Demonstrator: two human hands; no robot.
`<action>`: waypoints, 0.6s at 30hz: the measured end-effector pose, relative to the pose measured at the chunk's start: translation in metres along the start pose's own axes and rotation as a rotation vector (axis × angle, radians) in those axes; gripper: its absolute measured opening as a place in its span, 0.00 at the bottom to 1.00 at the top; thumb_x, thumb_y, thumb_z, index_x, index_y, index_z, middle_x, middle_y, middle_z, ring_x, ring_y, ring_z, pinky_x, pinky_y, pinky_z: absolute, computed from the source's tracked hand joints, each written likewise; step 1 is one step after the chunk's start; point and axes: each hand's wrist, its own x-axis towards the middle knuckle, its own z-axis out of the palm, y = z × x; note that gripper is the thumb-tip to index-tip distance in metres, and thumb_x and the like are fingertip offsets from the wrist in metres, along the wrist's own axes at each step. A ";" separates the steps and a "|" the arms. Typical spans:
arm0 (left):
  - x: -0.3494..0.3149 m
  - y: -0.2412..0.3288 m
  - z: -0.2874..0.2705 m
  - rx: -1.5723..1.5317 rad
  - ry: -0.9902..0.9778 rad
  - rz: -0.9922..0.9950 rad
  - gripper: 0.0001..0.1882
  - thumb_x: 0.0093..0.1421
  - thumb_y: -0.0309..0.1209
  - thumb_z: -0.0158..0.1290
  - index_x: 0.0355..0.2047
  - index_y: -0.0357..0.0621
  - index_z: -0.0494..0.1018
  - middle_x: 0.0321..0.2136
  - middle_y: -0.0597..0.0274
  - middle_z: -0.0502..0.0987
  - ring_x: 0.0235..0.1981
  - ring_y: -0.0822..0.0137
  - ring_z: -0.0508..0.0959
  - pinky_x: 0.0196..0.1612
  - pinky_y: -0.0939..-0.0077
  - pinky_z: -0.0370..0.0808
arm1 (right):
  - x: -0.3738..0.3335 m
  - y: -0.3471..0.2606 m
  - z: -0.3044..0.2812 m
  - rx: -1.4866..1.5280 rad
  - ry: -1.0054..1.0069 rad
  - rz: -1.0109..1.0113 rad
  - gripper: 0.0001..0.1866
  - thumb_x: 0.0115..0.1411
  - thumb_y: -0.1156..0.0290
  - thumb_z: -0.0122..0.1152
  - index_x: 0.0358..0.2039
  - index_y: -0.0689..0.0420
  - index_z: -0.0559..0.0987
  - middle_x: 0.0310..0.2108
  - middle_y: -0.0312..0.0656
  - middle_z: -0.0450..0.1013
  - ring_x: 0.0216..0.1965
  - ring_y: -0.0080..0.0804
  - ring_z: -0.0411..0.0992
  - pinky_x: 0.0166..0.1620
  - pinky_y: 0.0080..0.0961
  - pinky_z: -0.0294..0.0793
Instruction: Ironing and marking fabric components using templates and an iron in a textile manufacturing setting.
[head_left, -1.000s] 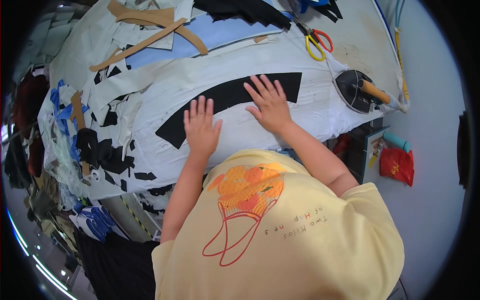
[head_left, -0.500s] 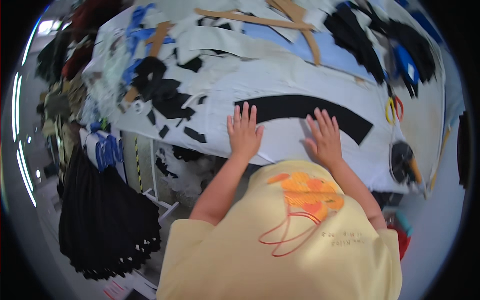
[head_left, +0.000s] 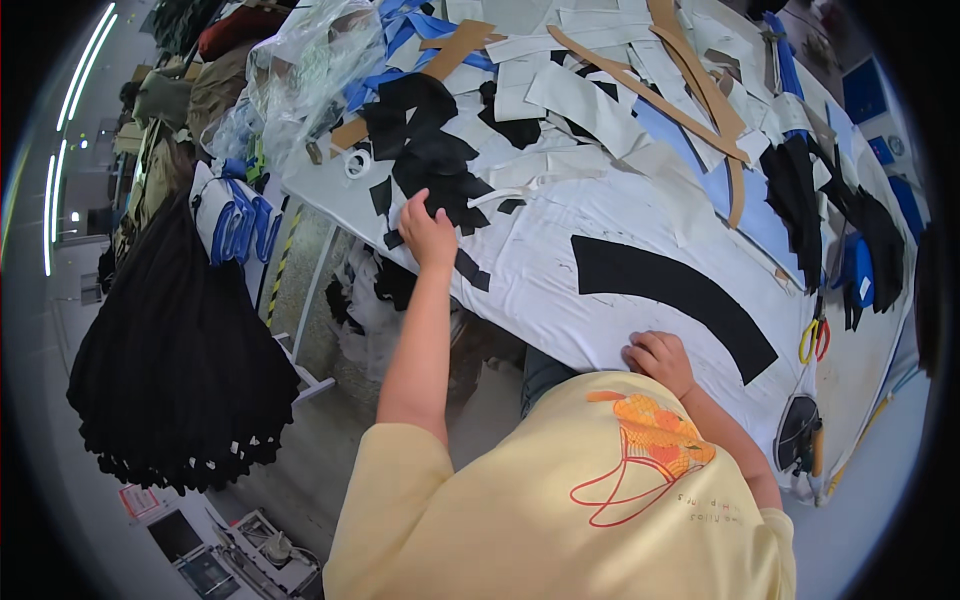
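A curved black fabric strip (head_left: 675, 290) lies flat on the white cloth (head_left: 590, 340) covering the table. My left hand (head_left: 428, 232) is over the table's left part, beside a heap of black fabric scraps (head_left: 435, 165). Its fingers are apart and I see nothing in them. My right hand (head_left: 660, 360) rests on the white cloth by the near edge, just below the black strip and apart from it. Its fingers are curled in, with nothing visible between them. A smaller black scrap (head_left: 472, 270) lies by my left wrist.
Brown strips (head_left: 650, 95) and white pieces lie across the back. A tape roll (head_left: 357, 164) sits left of the scraps. On the right are scissors (head_left: 815, 340) and a black tool with an orange handle (head_left: 800, 435). Black garments (head_left: 180, 350) hang at the left.
Both hands have come off the black strip. My left hand has gone left to the scraps; my right has drawn back to the near edge and curled. The view has turned left.
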 end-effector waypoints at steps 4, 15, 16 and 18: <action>0.030 -0.024 -0.004 0.129 -0.239 0.061 0.10 0.48 0.28 0.63 0.32 0.45 0.77 0.37 0.57 0.76 0.43 0.53 0.74 0.49 0.57 0.69 | -0.002 -0.003 0.004 -0.024 0.010 0.067 0.13 0.47 0.71 0.65 0.36 0.50 0.77 0.42 0.36 0.72 0.44 0.37 0.71 0.46 0.33 0.70; 0.115 0.002 -0.128 -1.032 -0.230 -0.166 0.12 0.58 0.21 0.57 0.41 0.40 0.71 0.34 0.67 0.75 0.37 0.75 0.74 0.43 0.82 0.71 | -0.002 -0.009 0.004 0.006 0.046 0.143 0.13 0.47 0.72 0.62 0.36 0.51 0.76 0.41 0.38 0.71 0.44 0.38 0.71 0.46 0.35 0.69; 0.121 0.017 -0.140 -1.111 -0.230 -0.172 0.12 0.58 0.20 0.57 0.42 0.40 0.71 0.36 0.66 0.75 0.39 0.75 0.75 0.44 0.81 0.71 | -0.003 -0.009 0.003 0.014 0.040 0.154 0.13 0.46 0.72 0.62 0.36 0.51 0.76 0.41 0.38 0.71 0.44 0.38 0.71 0.46 0.36 0.68; 0.127 0.043 -0.160 -1.107 -0.166 -0.172 0.11 0.59 0.23 0.57 0.42 0.40 0.71 0.39 0.64 0.76 0.41 0.74 0.75 0.46 0.81 0.71 | -0.005 -0.010 0.003 0.022 0.046 0.156 0.13 0.46 0.73 0.61 0.36 0.51 0.76 0.41 0.38 0.71 0.43 0.39 0.71 0.46 0.36 0.68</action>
